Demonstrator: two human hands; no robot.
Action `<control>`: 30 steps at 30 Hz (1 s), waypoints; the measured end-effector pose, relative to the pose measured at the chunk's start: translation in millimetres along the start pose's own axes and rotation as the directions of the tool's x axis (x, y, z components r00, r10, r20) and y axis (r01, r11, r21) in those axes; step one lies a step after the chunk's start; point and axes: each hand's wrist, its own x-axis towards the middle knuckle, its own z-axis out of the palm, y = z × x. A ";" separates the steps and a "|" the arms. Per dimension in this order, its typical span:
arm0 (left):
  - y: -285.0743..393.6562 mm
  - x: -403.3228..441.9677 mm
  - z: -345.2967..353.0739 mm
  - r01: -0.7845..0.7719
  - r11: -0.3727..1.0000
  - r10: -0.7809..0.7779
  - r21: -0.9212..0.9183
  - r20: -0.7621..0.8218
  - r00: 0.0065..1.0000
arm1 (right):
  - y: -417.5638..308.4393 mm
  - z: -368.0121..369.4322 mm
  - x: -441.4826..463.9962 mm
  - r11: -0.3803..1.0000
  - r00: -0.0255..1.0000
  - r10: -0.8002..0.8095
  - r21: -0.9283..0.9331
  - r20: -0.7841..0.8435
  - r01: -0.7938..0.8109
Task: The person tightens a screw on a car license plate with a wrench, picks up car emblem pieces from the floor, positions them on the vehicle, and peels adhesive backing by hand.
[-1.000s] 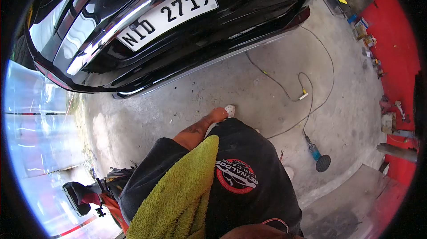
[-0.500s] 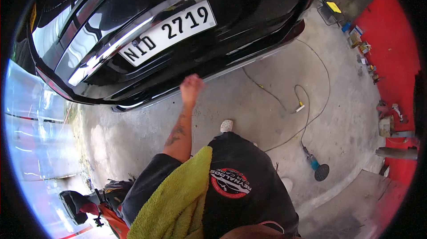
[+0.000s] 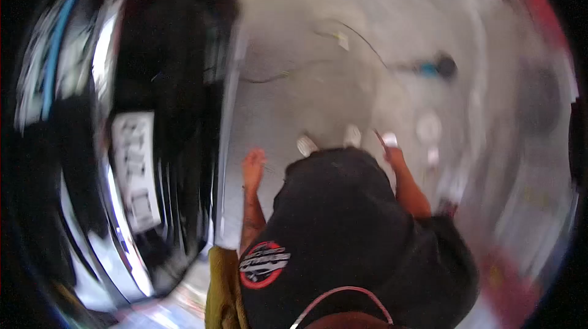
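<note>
My left hand (image 3: 253,163) hangs beside the rear of a black car (image 3: 177,84), a little apart from its bumper. Motion blur hides how its fingers lie, and nothing shows clearly in it. On the other side of my body, my right hand (image 3: 394,154) is closed around a thin, dark, stick-like thing (image 3: 379,138) that points forward. A small white thing (image 3: 390,139) shows at the same hand; I cannot tell what it is. A yellow-green towel (image 3: 224,286) hangs over my left shoulder.
A teal power polisher (image 3: 431,68) with a dark round pad lies on the concrete floor (image 3: 282,108). Its cord (image 3: 361,36) loops across the floor ahead. Round and small pale things lie right of my feet. The car's white licence plate (image 3: 136,170) faces me.
My view has swung right, so the car now stands along my left side. My left hand has lowered away from the bumper, and my right hand has come into view.
</note>
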 end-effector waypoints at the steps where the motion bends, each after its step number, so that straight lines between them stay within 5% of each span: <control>1: -29.0 -0.8 34.7 -0.377 0.865 0.321 0.332 0.211 0.923 | -12.6 1.5 -1.6 0.921 0.954 0.248 0.263 0.168 -0.286; 2: -26.1 -6.9 50.3 -0.315 0.943 0.249 0.109 0.398 0.883 | -15.9 12.0 -8.7 0.989 0.985 0.140 -0.070 0.098 -0.133; 3: -11.1 -17.1 58.7 -0.161 0.985 0.171 -0.069 0.567 0.806 | -18.7 16.8 -19.2 1.000 0.996 -0.012 -0.020 -0.092 0.010; 4: 4.7 -23.7 62.1 0.050 0.980 0.102 -0.192 0.704 0.703 | -29.3 24.3 -28.8 0.948 0.977 0.212 0.252 -0.037 -0.196; 7: 59.9 -19.4 6.3 -0.137 0.969 -0.037 0.204 0.674 0.737 | -60.7 37.1 -47.4 0.354 0.696 0.668 0.711 0.262 -0.608; 9: -14.9 21.8 -33.2 0.168 0.975 -0.219 0.142 0.708 0.671 | -76.5 41.2 -63.0 0.113 0.574 0.722 0.752 0.387 -0.649; 11: -5.6 51.3 -71.0 -0.264 0.848 -0.136 0.459 0.671 0.729 | -90.2 25.9 -73.4 0.212 0.608 0.712 0.718 0.351 -0.663; 14: 74.0 67.8 -87.0 -0.011 0.865 -0.288 0.501 0.515 0.808 | -106.1 56.8 -96.1 0.232 0.607 0.728 0.720 0.318 -0.654; 16: 120.3 97.9 -71.0 0.047 0.868 -0.334 0.494 0.512 0.791 | -115.8 80.8 -103.1 0.067 0.501 0.785 0.754 0.364 -0.653; 18: 126.4 126.5 -47.7 -0.120 0.877 -0.230 0.464 0.626 0.745 | -119.4 89.9 -104.4 -0.170 0.348 0.804 0.747 0.483 -0.643; 19: 130.4 145.8 -30.8 -0.203 0.877 -0.174 0.435 0.682 0.710 | -121.9 89.4 -109.9 -0.157 0.321 0.842 0.765 0.434 -0.624; 20: 155.2 160.8 -7.0 -0.489 0.734 -0.157 0.471 0.819 0.552 | -134.4 77.4 -119.6 -0.148 0.294 0.871 0.781 0.394 -0.606; 22: 168.7 171.0 45.5 -0.380 0.837 -0.144 0.394 0.828 0.541 | -161.4 78.9 -134.2 -0.170 0.267 0.891 0.815 0.367 -0.554; 25: 220.9 185.4 127.4 -0.811 0.401 -0.201 0.425 0.905 0.375 | -175.3 103.3 -176.5 -0.235 0.237 0.899 0.862 0.368 -0.449; 27: 260.7 155.3 166.9 -0.844 0.380 -0.085 0.379 0.923 0.376 | -180.9 119.1 -207.3 -0.289 0.150 0.917 0.873 0.371 -0.392; 30: 319.7 82.7 203.0 -0.845 0.448 0.012 0.293 0.943 0.333 | -174.3 124.5 -240.1 -0.578 -0.070 0.812 0.781 0.580 -0.236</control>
